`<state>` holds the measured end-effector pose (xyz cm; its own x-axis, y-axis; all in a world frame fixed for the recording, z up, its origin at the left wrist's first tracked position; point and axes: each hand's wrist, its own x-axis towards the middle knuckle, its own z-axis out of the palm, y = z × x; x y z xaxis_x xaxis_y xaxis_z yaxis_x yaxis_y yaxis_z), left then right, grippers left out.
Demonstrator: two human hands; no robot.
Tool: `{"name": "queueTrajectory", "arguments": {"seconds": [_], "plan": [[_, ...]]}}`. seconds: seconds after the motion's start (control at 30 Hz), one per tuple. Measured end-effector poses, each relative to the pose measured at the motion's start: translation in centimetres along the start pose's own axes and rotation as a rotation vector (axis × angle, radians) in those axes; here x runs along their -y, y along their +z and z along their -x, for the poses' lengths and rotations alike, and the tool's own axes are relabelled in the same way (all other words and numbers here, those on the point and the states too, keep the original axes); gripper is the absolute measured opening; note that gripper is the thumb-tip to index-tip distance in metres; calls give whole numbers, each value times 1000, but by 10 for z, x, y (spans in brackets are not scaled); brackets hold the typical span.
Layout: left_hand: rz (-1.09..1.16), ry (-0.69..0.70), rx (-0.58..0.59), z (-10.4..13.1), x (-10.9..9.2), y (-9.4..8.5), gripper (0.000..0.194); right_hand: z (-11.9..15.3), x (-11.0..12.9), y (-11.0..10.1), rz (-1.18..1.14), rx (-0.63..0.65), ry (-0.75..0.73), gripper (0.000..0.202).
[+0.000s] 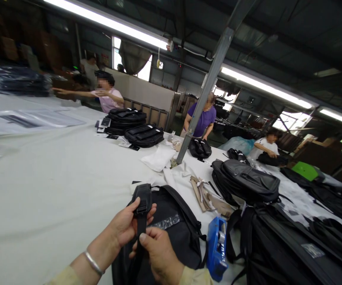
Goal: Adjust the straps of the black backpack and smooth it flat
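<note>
At the bench (55, 190) edge, a soft, limp backpack strap (141, 206) is pinched by the left hand (126, 225) and right hand (157, 253); its padded end is judged the best hold.

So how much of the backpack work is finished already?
Some looks done: neat stacks of black bags sit far up the white table. Right now the left hand and right hand both hold the shoulder strap of the backpack lying in front. Plenty seems left: loose backpacks pile up to the right, beside a blue tape dispenser.
</note>
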<state>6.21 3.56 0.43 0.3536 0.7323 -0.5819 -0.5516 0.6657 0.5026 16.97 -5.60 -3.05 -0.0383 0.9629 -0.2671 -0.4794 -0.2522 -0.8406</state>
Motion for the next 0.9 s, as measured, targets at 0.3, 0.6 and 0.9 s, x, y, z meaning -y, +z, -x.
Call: {"name": "queueTrajectory", "arguments": {"seconds": [0.3, 0.6, 0.9], "plan": [[-51, 0, 1, 5, -3, 9, 35, -28, 32, 1, 225, -3, -79, 27], [-119, -63, -2, 3, -2, 10, 47, -36, 19, 11, 173, -82, -51, 29], [-141, -7, -8, 3, -3, 9, 48, -37, 16, -1, 201, 24, -111, 29]]}}
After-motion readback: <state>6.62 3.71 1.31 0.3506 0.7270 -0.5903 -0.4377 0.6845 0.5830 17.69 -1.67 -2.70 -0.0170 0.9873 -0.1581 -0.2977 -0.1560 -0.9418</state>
